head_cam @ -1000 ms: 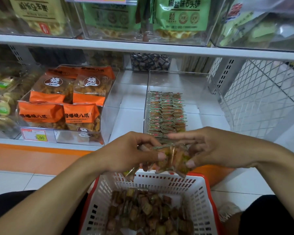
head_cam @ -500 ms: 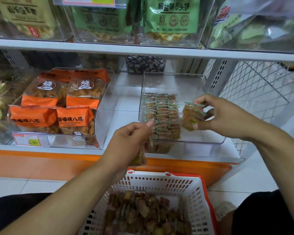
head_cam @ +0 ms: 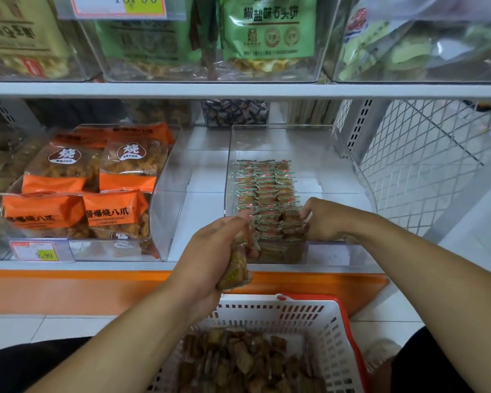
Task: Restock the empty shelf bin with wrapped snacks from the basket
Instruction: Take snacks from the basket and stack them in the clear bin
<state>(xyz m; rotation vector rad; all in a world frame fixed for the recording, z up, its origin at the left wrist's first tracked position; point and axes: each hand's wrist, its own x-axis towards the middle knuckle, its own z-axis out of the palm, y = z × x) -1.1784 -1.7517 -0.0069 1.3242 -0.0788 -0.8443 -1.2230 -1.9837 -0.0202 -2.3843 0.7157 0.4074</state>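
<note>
A clear plastic shelf bin (head_cam: pixel 332 177) on the lower shelf holds neat rows of small wrapped snacks (head_cam: pixel 264 191) along its left side. My right hand (head_cam: pixel 321 221) is inside the bin at the front of the rows, its fingers curled on a few snacks (head_cam: pixel 291 222) at the end of the stack. My left hand (head_cam: pixel 210 251) hovers in front of the bin and grips a small bunch of wrapped snacks (head_cam: pixel 236 268). Below, a white basket with a red rim (head_cam: pixel 332 333) holds several loose brown wrapped snacks (head_cam: pixel 247 361).
A neighbouring clear bin (head_cam: pixel 159 217) on the left holds orange snack bags (head_cam: pixel 114 214), with a price tag (head_cam: pixel 40 251) on its front. Green bags (head_cam: pixel 267 32) fill bins on the shelf above. A white wire mesh panel (head_cam: pixel 425 171) stands to the right. An orange strip (head_cam: pixel 68 290) edges the shelf base.
My right hand carried its snacks down into the bin and set them against the front of the rows. My left hand rose slightly, still holding its bunch.
</note>
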